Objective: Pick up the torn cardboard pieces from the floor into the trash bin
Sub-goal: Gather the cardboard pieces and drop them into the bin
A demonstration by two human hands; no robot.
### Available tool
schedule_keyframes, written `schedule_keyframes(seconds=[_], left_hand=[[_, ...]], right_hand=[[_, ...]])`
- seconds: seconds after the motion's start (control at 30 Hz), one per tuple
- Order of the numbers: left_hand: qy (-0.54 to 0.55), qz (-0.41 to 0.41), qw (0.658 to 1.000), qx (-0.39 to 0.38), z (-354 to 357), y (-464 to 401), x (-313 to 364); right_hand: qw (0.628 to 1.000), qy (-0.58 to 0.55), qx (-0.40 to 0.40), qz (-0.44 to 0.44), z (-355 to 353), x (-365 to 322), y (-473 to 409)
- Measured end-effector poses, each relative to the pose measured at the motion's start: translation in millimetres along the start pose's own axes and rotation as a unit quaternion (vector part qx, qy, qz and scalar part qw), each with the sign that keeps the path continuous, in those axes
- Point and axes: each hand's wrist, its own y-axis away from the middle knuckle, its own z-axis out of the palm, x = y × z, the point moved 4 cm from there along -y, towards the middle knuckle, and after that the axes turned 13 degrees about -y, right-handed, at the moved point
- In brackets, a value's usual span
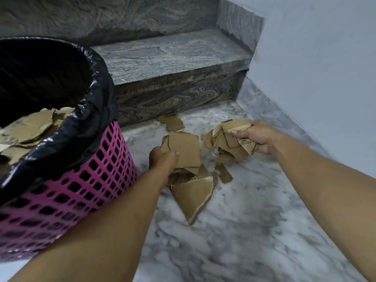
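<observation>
At the far left, a pink lattice trash bin (85,180) lined with a black bag (97,102) is standing on the marble floor (234,231), and torn cardboard pieces (30,127) are already lying inside it, reaching up near the rim. Just right of the bin, the left hand (162,159) is closing around a flat brown piece (185,149), its fingers (158,151) curling over the near edge and the thumb pressing on top. Below that hand, a large triangular piece (193,198) is lying on the floor, with smaller scraps tucked under and beside it. Behind, a small torn scrap (172,123) is sitting near the foot of a grey stone step (173,55). Further right, the right hand (258,137) is gripping a crumpled bunch of printed cardboard (234,139), its fingers (242,134) pinching the upper fold, while the bunch's lower part is hanging close to the floor. Beyond the hand, a pale blue wall (325,68) is rising at the far right.
</observation>
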Motion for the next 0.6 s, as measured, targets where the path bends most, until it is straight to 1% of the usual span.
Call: schedule_keyframes(seconds=[0.1,0.17,0.23,0.3,0.37,0.43,0.53,0.6], left_hand=[[-0.029,0.016,0.999,-0.015,-4,14,-4],[-0.038,0.021,0.999,-0.021,-7,24,-8],[-0.040,0.023,0.999,-0.025,-11,36,-7],[-0.038,0.028,0.998,-0.035,-19,48,0],[-0.029,0.050,0.997,-0.053,-28,58,15],[-0.006,0.083,0.994,-0.071,-46,78,40],[0.013,0.140,0.987,-0.074,-74,106,78],[0.031,0.156,0.985,-0.072,-101,127,99]], right_hand=[[0.999,-0.027,0.020,0.023,-15,-3,17],[0.997,-0.045,0.021,0.054,-19,-2,28],[0.995,-0.054,0.008,0.084,-20,-3,38],[0.993,-0.068,-0.019,0.096,-17,-11,48],[0.993,-0.080,-0.032,0.082,-12,-28,59],[0.996,-0.075,-0.027,0.046,-9,-54,76],[0.998,-0.063,-0.016,0.001,-7,-94,101],[0.998,-0.057,-0.010,-0.025,-5,-125,122]])
